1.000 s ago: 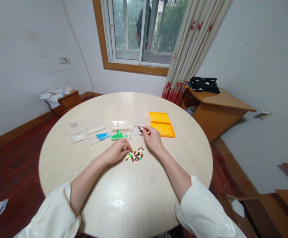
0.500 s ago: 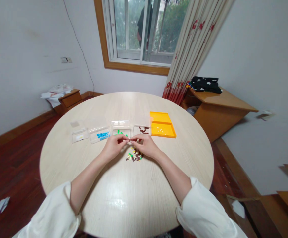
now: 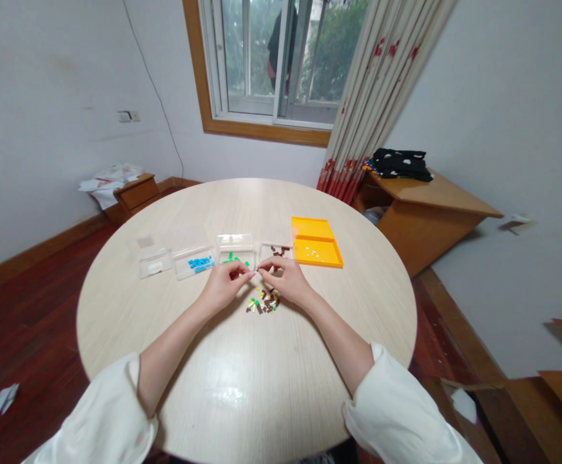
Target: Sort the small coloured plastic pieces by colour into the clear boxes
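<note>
Two hands, one round table (image 3: 242, 386) - my entries from the remote desk:

Left hand (image 3: 223, 287): I saw it raised just above the tabletop, thumb and forefinger nipped together, tips touching those of the other hand.
Right hand (image 3: 285, 283): the same pinch, mirrored. Whatever sat between the fingertips was too small for me to make out.
Loose pile (image 3: 263, 301): small brown, green and yellow pieces lay on the table directly beneath the meeting fingertips, on my side of the boxes.
Brown box (image 3: 277, 250): clear, open, just beyond the right hand.
Green box (image 3: 235, 256): clear, just beyond the left hand.
Blue box (image 3: 194, 263): clear, next one to the left.
Pale box (image 3: 154, 264): clear, at the left end of the row, with few pieces inside.
Orange tray (image 3: 316, 242): it touched the brown box's right side - a few white bits lay in it.
</note>
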`<state>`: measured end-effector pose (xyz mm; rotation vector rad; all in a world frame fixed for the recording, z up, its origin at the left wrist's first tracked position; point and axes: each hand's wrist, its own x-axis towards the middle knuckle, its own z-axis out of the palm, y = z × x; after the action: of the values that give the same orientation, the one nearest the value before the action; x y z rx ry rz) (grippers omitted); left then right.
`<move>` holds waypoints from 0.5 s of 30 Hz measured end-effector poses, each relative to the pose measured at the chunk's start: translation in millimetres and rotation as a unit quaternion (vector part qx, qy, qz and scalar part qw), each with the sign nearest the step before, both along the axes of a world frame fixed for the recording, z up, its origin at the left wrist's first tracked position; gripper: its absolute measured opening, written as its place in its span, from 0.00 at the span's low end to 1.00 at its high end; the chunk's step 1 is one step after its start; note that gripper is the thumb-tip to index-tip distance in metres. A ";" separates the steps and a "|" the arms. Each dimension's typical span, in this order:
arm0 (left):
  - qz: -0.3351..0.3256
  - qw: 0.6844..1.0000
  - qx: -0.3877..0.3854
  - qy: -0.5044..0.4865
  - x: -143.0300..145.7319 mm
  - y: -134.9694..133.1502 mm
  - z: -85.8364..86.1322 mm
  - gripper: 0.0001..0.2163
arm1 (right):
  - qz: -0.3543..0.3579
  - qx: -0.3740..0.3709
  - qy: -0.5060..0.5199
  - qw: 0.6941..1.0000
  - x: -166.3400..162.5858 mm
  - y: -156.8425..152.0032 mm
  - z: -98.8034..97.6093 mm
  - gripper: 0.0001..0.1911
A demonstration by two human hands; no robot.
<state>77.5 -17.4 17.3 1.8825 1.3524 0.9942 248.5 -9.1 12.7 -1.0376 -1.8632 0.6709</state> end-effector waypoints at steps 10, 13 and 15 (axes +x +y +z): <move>-0.162 0.979 0.090 0.087 4.4 -4.1 -9.8 0.10 | -0.166 0.042 -0.009 0.985 17.2 17.8 -4.3 0.11; -0.184 0.971 0.095 0.120 5.3 -4.4 -15.3 0.11 | -0.206 0.061 -0.035 0.976 21.8 21.1 -6.9 0.11; -0.187 0.968 0.098 0.134 5.3 -4.6 -17.0 0.11 | -0.227 0.076 -0.047 0.970 23.2 21.8 -8.0 0.11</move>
<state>82.7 -21.9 0.3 2.3795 1.0063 0.7193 271.7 12.7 4.7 -1.3504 -1.6397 0.2083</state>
